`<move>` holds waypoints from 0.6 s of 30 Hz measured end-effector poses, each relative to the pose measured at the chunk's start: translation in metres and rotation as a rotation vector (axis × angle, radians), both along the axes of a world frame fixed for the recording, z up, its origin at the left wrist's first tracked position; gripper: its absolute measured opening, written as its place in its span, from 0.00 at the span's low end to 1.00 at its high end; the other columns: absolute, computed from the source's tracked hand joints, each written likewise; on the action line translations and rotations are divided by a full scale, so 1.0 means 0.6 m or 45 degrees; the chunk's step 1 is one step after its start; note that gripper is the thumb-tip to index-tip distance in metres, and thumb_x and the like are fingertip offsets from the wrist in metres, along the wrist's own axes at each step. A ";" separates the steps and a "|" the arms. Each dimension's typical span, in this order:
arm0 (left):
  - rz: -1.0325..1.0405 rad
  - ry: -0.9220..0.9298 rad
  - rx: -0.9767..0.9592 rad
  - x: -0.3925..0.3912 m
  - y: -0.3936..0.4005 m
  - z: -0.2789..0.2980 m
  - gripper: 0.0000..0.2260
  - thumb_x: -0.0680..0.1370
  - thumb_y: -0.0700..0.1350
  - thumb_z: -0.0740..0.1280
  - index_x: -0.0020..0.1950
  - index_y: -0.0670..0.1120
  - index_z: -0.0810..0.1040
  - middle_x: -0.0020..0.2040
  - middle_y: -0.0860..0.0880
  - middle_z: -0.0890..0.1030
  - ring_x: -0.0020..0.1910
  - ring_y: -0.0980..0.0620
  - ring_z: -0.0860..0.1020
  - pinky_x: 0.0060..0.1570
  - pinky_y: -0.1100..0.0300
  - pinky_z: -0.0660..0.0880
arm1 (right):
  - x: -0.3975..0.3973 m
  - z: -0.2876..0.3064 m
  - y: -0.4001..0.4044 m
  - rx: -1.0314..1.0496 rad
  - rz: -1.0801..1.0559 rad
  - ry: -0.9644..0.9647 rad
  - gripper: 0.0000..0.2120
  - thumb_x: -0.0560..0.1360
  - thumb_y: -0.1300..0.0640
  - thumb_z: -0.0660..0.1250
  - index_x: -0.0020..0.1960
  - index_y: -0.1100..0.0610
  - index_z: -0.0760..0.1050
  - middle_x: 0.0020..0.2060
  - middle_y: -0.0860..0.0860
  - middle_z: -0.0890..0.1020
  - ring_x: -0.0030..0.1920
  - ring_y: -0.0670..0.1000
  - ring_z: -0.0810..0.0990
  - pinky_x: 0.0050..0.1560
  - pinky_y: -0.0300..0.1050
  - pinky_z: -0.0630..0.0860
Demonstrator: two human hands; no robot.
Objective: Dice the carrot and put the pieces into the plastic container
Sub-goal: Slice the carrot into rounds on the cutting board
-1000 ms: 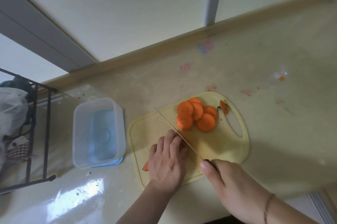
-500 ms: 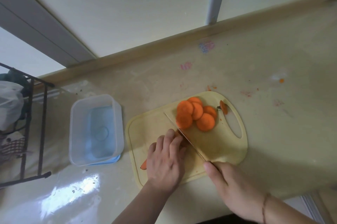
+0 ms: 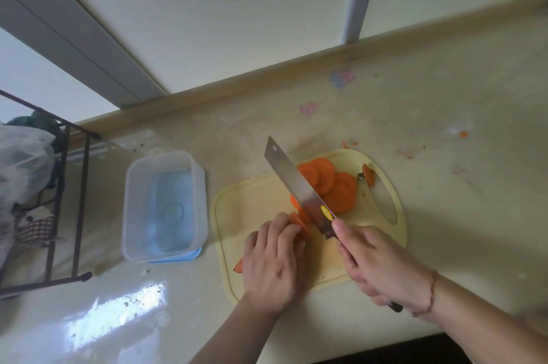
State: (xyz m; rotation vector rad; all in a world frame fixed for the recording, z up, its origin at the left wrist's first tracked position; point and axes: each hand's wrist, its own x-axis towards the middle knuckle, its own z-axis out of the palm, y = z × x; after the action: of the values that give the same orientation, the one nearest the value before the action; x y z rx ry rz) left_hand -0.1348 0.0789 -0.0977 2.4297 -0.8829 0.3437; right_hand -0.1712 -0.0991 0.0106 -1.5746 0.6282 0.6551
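right now the left hand has its grip curled over the carrot, pinning it on the cutting board. carrot's long axis runs from near-left to far-right: tapered tip pokes out by the wrist side at the board's left edge, cut face shows past the fingertips. right hand has its grip wrapped round the handle of the knife, index finger up near the blade heel. blade is turned flat-side up, lying over the slices, crossing the carrot axis, just beside the cut face on its right.

key relation, my read: next cut lands just beyond the left fingertips, so the knife needs to come back edge-down there; margin to the fingers looks thin.

counts:
- carrot body: 1, under the left hand
- round slices: about 5 in an overlapping pile on the far side of the board, some hidden by the blade, so not exact
- stem end piece: 1, by the board's handle hole
- plastic container: 1, left of the board on the counter, no carrot in it, sitting on a blue lid
- knife: 1, board: 1

no dice yet, only rounds.
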 end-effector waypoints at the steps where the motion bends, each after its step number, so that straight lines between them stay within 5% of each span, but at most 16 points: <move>1: 0.008 0.001 -0.006 0.000 0.000 0.000 0.09 0.80 0.43 0.63 0.59 0.46 0.70 0.62 0.47 0.73 0.48 0.44 0.75 0.44 0.50 0.71 | -0.006 0.006 0.000 -0.027 0.023 -0.027 0.23 0.78 0.38 0.52 0.36 0.56 0.61 0.23 0.48 0.60 0.20 0.46 0.55 0.21 0.34 0.53; 8: 0.039 0.012 -0.011 -0.001 -0.001 -0.003 0.10 0.78 0.43 0.64 0.59 0.46 0.70 0.61 0.47 0.73 0.49 0.45 0.76 0.45 0.52 0.71 | -0.069 0.021 0.011 -0.360 0.224 -0.203 0.25 0.73 0.35 0.50 0.34 0.56 0.66 0.24 0.50 0.71 0.26 0.45 0.67 0.33 0.42 0.66; 18: 0.050 0.005 -0.020 0.001 -0.003 -0.006 0.11 0.77 0.42 0.64 0.59 0.46 0.70 0.63 0.47 0.73 0.51 0.44 0.76 0.45 0.51 0.70 | -0.085 0.038 0.021 -0.510 0.280 -0.171 0.22 0.75 0.36 0.49 0.36 0.52 0.67 0.30 0.33 0.75 0.35 0.40 0.73 0.38 0.36 0.68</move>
State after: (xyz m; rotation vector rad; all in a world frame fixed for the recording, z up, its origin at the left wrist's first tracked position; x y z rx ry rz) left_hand -0.1344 0.0774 -0.1011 2.4354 -0.8286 0.3588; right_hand -0.2224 -0.0866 0.0334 -2.0642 0.5095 0.6031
